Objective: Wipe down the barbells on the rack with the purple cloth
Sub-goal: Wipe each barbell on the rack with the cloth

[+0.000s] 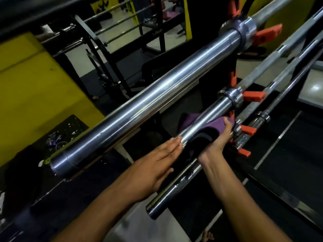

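Several chrome barbells lie stacked on a black rack with orange pegs (253, 96). The top barbell sleeve (148, 100) runs diagonally across the view. Below it is a second barbell sleeve (209, 112), with the purple cloth (216, 125) draped over it. My right hand (219, 142) grips the cloth, wrapped around this second sleeve near its collar. My left hand (157, 161) has straight fingers, and the fingertips touch the near end of the same sleeve. A third, darker barbell (174, 189) lies lower, partly hidden by my arms.
A yellow wall (35, 84) stands at the left. Black gym frames and thin bars (113, 28) fill the background. More bar shafts (279, 58) run up to the right. Dark floor mats (288, 154) lie below the rack.
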Demonstrator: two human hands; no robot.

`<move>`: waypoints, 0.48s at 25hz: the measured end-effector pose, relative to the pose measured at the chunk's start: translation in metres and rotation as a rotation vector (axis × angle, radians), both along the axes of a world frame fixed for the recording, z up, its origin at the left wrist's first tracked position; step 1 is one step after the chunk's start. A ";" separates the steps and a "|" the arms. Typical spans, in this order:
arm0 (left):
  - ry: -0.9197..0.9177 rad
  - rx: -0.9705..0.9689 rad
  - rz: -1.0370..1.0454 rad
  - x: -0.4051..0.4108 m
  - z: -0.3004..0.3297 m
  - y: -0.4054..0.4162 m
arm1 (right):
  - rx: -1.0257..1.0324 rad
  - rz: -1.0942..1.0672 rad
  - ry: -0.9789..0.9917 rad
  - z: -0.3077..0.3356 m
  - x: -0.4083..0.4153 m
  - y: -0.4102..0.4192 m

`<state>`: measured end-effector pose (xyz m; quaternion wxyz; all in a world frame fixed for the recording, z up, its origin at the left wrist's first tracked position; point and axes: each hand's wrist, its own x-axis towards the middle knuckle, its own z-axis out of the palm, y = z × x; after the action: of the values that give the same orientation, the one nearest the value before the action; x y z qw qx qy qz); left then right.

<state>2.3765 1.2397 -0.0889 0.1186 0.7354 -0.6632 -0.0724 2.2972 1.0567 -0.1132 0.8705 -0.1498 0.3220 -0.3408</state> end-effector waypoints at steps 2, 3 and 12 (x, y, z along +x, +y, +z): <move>0.000 -0.001 -0.010 0.001 -0.002 -0.001 | -0.084 0.029 0.061 -0.010 -0.008 0.003; -0.001 -0.002 -0.011 0.001 -0.001 0.000 | -0.131 0.050 0.136 -0.015 -0.015 0.006; -0.044 -0.095 -0.037 -0.029 0.072 0.051 | -1.220 -0.227 0.523 -0.017 -0.051 0.051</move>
<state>2.3477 1.2904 -0.0173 0.1376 0.7181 -0.6817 -0.0268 2.2465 1.1078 -0.1302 0.4820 -0.6576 0.2856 -0.5036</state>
